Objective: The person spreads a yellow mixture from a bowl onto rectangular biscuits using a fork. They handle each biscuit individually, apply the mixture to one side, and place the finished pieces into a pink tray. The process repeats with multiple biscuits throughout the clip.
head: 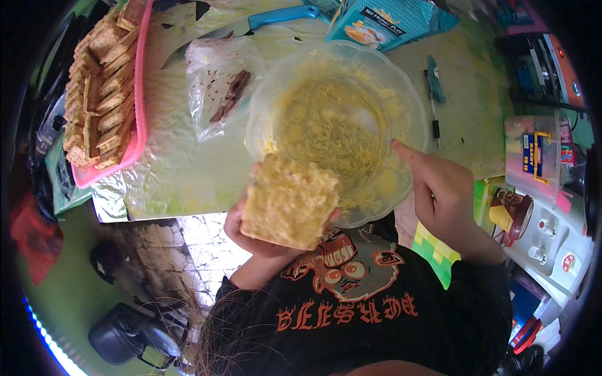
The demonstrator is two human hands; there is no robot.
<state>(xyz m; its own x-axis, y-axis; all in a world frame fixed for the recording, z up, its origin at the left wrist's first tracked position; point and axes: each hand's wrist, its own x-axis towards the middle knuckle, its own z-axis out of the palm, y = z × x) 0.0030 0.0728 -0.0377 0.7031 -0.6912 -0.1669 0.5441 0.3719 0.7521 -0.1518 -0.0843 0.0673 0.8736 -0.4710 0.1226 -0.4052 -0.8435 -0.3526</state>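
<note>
My left hand [241, 231] holds a square cracker [291, 202], its upper face covered with a lumpy pale-yellow spread. It is over the near left rim of a translucent plastic bowl [415, 110]. Yellow smears of the spread [329, 127] coat the bowl's bottom and walls. My right hand [442, 190] is at the bowl's right side and holds nothing visible. Its index finger points in over the rim, the other fingers curl under, and whether the fingertip touches the bowl cannot be made out.
A pink plastic basket [140, 94] full of square crackers [101, 94] stands at the left. Behind the bowl are a blue-handled knife [282, 16], a clear plastic bag [211, 70] with brown residue, and a teal cracker package [390, 28]. A pen [433, 113] lies right of the bowl.
</note>
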